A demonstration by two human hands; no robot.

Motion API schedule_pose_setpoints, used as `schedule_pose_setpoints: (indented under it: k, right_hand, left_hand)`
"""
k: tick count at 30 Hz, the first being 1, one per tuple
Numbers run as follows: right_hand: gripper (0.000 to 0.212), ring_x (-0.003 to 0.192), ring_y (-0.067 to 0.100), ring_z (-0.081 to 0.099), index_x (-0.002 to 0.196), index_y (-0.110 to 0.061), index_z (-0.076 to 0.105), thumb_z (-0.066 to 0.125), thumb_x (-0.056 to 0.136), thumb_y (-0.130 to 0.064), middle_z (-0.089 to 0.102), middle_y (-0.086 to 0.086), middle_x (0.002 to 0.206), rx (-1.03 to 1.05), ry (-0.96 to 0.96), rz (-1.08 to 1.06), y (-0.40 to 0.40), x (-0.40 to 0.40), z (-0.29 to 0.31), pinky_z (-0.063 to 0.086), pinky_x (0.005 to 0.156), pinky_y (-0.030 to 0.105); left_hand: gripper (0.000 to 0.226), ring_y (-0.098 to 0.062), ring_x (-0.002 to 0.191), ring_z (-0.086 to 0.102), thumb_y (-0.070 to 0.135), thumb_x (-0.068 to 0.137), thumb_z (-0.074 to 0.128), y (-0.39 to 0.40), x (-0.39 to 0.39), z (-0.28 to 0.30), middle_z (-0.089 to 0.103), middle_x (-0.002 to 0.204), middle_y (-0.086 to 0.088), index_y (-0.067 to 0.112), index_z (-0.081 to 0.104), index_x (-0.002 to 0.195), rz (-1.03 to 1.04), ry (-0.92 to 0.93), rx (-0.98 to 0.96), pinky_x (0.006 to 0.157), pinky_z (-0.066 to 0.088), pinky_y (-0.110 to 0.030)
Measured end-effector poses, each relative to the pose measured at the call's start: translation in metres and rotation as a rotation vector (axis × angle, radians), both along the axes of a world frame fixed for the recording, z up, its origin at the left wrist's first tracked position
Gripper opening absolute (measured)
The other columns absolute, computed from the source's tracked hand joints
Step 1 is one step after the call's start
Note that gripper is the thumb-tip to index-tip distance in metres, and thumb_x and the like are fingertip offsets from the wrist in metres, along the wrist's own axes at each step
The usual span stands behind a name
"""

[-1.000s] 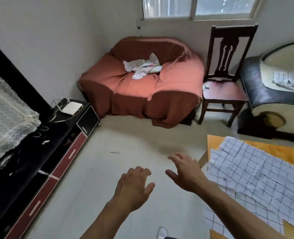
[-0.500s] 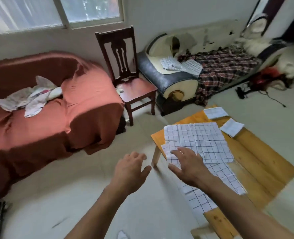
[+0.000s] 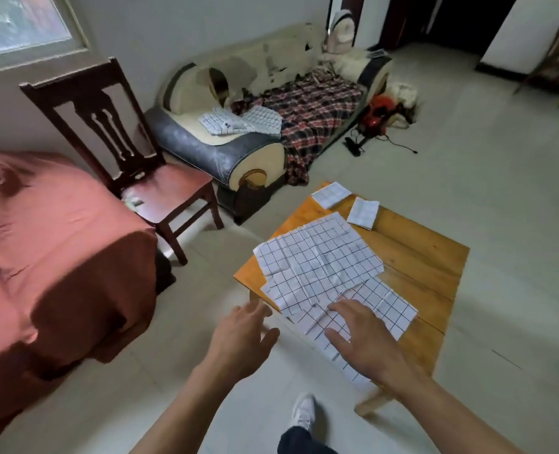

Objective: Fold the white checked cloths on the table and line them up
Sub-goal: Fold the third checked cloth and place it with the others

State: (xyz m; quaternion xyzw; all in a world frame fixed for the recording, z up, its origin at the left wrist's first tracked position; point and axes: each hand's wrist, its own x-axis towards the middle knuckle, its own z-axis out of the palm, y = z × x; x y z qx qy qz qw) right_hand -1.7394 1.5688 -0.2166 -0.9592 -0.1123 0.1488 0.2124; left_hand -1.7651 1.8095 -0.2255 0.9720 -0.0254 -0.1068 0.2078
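Cloths mostly unfolded: two folded squares (image 3: 363,213) sit at the far table (image 3: 432,257) corner, while spread checked cloths (image 3: 317,257) overlap nearer; right hand (image 3: 366,342) and left hand (image 3: 242,339) reach in with fingers spread, gripping nothing

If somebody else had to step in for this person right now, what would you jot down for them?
Left hand: open, holding nothing, in the air just off the table's near left corner.
Right hand: open, fingers spread over the nearest cloth; contact can't be told.
Table: two small folded cloths, one at the far corner, one beside it, close but not squared up. Unfolded cloths overlap in the middle and near side, the top cloth lying flat and creased; the exact count can't be told.
Done: two folds.
Left: fold the open cloths, then line all up.
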Motion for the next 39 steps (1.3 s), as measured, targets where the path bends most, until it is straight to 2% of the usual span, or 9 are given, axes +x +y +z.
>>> schedule_pose_setpoints:
  k: [6, 10, 12, 17, 21, 23, 28, 34, 39]
  right_hand:
    - [0.048, 0.127, 0.017, 0.048, 0.139, -0.024, 0.05, 0.057, 0.095, -0.043, 0.048, -0.007, 0.141, 0.095, 0.051, -0.032, -0.003, 0.047, -0.01, 0.044, 0.103, 0.039]
    - [0.049, 0.125, 0.018, 0.049, 0.14, -0.023, 0.048, 0.055, 0.096, -0.042, 0.046, -0.005, 0.143, 0.097, 0.035, -0.026, -0.004, 0.081, -0.01, 0.044, 0.101, 0.037]
    - [0.05, 0.122, 0.018, 0.052, 0.141, -0.023, 0.047, 0.054, 0.096, -0.043, 0.046, -0.005, 0.144, 0.096, 0.056, -0.028, -0.006, 0.089, -0.011, 0.045, 0.1, 0.037]
    - [0.051, 0.127, 0.017, 0.049, 0.143, -0.026, 0.044, 0.052, 0.097, -0.046, 0.045, -0.007, 0.144, 0.092, 0.059, -0.038, -0.013, 0.099, -0.008, 0.046, 0.1, 0.039]
    - [0.052, 0.126, 0.018, 0.049, 0.144, -0.027, 0.042, 0.051, 0.097, -0.048, 0.043, -0.005, 0.146, 0.034, 0.066, -0.09, -0.014, 0.108, -0.013, 0.047, 0.098, 0.039]
    - [0.052, 0.125, 0.019, 0.05, 0.145, -0.027, 0.041, 0.05, 0.097, -0.047, 0.042, -0.005, 0.146, 0.018, 0.084, -0.112, -0.006, 0.113, -0.016, 0.047, 0.097, 0.039]
    - [0.051, 0.125, 0.02, 0.049, 0.143, -0.026, 0.043, 0.052, 0.097, -0.046, 0.044, -0.004, 0.144, 0.008, 0.096, -0.205, 0.032, 0.125, -0.029, 0.047, 0.098, 0.04]
    - [0.047, 0.126, 0.019, 0.049, 0.139, -0.024, 0.047, 0.055, 0.097, -0.041, 0.048, -0.004, 0.14, 0.012, 0.137, -0.39, 0.093, 0.135, -0.063, 0.046, 0.099, 0.038]
    - [0.039, 0.121, 0.02, 0.051, 0.133, -0.024, 0.05, 0.056, 0.096, -0.037, 0.053, -0.003, 0.131, 0.019, 0.182, -0.444, 0.133, 0.141, -0.105, 0.046, 0.096, 0.038]
  left_hand:
    - [0.029, -0.014, 0.112, 0.052, 0.049, 0.097, 0.052, -0.004, 0.038, 0.001, 0.057, 0.124, 0.012, 0.034, 0.054, 0.122, -0.015, 0.066, 0.05, 0.09, 0.046, -0.031]
    - [0.023, -0.014, 0.111, 0.053, 0.044, 0.098, 0.052, -0.004, 0.071, 0.01, 0.058, 0.118, 0.013, 0.032, 0.057, 0.117, -0.024, 0.003, 0.083, 0.085, 0.044, -0.029]
    - [0.026, -0.013, 0.113, 0.053, 0.045, 0.098, 0.052, -0.004, 0.083, 0.011, 0.058, 0.12, 0.013, 0.032, 0.057, 0.12, -0.019, -0.006, 0.079, 0.087, 0.043, -0.028]
    - [0.035, -0.012, 0.122, 0.051, 0.047, 0.098, 0.052, -0.002, 0.104, -0.005, 0.056, 0.131, 0.014, 0.033, 0.053, 0.13, -0.043, 0.043, 0.058, 0.095, 0.043, -0.028]
    - [0.054, -0.017, 0.124, 0.051, 0.046, 0.097, 0.053, 0.0, 0.124, -0.014, 0.055, 0.134, 0.008, 0.035, 0.035, 0.147, -0.092, 0.091, 0.04, 0.1, 0.044, -0.033]
    - [0.056, -0.019, 0.122, 0.052, 0.046, 0.097, 0.053, 0.007, 0.138, -0.018, 0.055, 0.132, 0.007, 0.036, 0.034, 0.148, -0.11, 0.065, 0.032, 0.098, 0.046, -0.035]
    - [0.044, -0.016, 0.12, 0.051, 0.043, 0.097, 0.055, 0.048, 0.178, -0.033, 0.055, 0.131, 0.009, 0.034, 0.046, 0.138, -0.18, 0.021, 0.004, 0.093, 0.044, -0.03]
    - [0.041, -0.021, 0.115, 0.052, 0.042, 0.096, 0.055, 0.112, 0.237, -0.072, 0.056, 0.127, 0.005, 0.031, 0.049, 0.135, -0.325, 0.092, 0.039, 0.089, 0.048, -0.036]
    - [0.037, -0.021, 0.118, 0.053, 0.037, 0.095, 0.058, 0.149, 0.265, -0.105, 0.058, 0.131, 0.005, 0.027, 0.053, 0.13, -0.325, 0.147, 0.025, 0.091, 0.049, -0.035]
